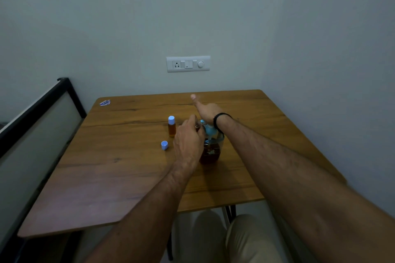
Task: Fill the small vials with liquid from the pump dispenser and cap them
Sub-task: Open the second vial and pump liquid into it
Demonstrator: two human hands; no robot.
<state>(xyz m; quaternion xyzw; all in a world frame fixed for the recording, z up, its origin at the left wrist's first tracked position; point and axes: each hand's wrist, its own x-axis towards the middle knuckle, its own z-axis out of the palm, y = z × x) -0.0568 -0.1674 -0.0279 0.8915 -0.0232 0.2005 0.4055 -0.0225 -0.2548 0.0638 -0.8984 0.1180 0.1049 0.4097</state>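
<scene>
A clear pump dispenser (211,149) with dark amber liquid and a light blue pump head stands mid-table. My right hand (206,110) lies flat on the pump head, fingers straight and pointing away, palm pressing down. My left hand (189,141) grips a small vial (197,126) at the pump's spout; the vial is mostly hidden behind my fingers. To the left stands a capped vial (171,126) holding amber liquid under a blue cap. A loose blue cap (164,145) lies on the table in front of it.
The wooden table (128,166) stands against a wall in a corner. A small blue sticker (105,102) sits at its far left corner. A black-framed panel (42,113) runs along the left. A switch plate (188,64) is on the wall. My knees show below the table's front edge.
</scene>
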